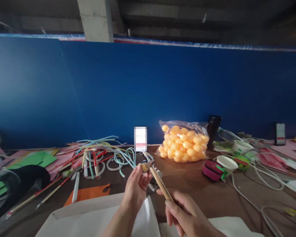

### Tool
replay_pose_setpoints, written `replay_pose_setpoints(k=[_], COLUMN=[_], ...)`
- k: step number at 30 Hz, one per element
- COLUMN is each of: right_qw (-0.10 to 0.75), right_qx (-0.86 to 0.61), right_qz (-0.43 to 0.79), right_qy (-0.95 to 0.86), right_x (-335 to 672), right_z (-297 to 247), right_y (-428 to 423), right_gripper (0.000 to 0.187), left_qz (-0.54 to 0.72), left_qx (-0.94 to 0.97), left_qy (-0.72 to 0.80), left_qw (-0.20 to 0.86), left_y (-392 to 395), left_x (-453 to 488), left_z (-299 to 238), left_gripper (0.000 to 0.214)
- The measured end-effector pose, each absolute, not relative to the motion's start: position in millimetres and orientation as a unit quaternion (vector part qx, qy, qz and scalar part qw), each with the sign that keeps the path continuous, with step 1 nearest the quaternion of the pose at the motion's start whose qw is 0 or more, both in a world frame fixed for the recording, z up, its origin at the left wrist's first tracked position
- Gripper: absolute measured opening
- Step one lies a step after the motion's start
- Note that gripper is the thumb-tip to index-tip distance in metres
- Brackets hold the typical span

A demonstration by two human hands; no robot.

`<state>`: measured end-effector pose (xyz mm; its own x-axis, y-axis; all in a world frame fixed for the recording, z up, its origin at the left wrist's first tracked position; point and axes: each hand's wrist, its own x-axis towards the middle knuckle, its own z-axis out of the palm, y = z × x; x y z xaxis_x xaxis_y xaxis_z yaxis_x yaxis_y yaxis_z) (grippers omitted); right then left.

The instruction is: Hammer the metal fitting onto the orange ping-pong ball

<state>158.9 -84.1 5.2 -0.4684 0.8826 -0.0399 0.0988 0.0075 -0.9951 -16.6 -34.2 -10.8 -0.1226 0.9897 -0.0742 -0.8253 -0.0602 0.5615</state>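
My left hand (134, 187) pinches a small round object (145, 168), yellowish with a dark shiny top, between thumb and fingers. My right hand (185, 210) is wrapped round a wooden-handled tool (161, 184) that slants up to the left. Its narrow pointed tip (150, 163) is at the round object and seems to touch it; whether it is a blade or a brush I cannot tell. Partly hidden behind my hands is a small white box (153, 188) with dark bits in it. Below my left wrist lies a white tray or folded card (88, 214).
A clear bag of orange balls (185, 144) stands at the back, beside a black bottle (214, 130). Coloured tubes (96, 148) and orange paper (88, 193) lie left. To the right are a magenta pouch (212, 170), a paper cup (227, 163) and white cables (246, 199).
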Motion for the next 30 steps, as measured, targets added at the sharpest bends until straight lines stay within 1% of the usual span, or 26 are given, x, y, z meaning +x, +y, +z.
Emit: replay_pose_setpoints(k=[3, 8, 30], right_qw=[0.344, 0.365, 0.337], right_qx=[-0.387, -0.385, -0.397], right_qz=[0.587, 0.577, 0.58], right_qy=[-0.623, -0.621, -0.627], right_x=[159.5, 159.4, 158.2], right_z=[5.5, 9.9, 5.1], right_y=[-84.9, -87.5, -87.8], right_gripper=[0.062, 0.058, 0.061], left_qz=[0.707, 0.705, 0.705], left_qx=[0.169, 0.171, 0.167], left_qy=[0.243, 0.243, 0.243], left_qw=[0.642, 0.644, 0.645], left_y=[-35.1, -35.3, -35.1], left_x=[-17.0, -17.2, -15.7], left_z=[-10.5, -11.1, -7.5], left_gripper=[0.017, 0.016, 0.017])
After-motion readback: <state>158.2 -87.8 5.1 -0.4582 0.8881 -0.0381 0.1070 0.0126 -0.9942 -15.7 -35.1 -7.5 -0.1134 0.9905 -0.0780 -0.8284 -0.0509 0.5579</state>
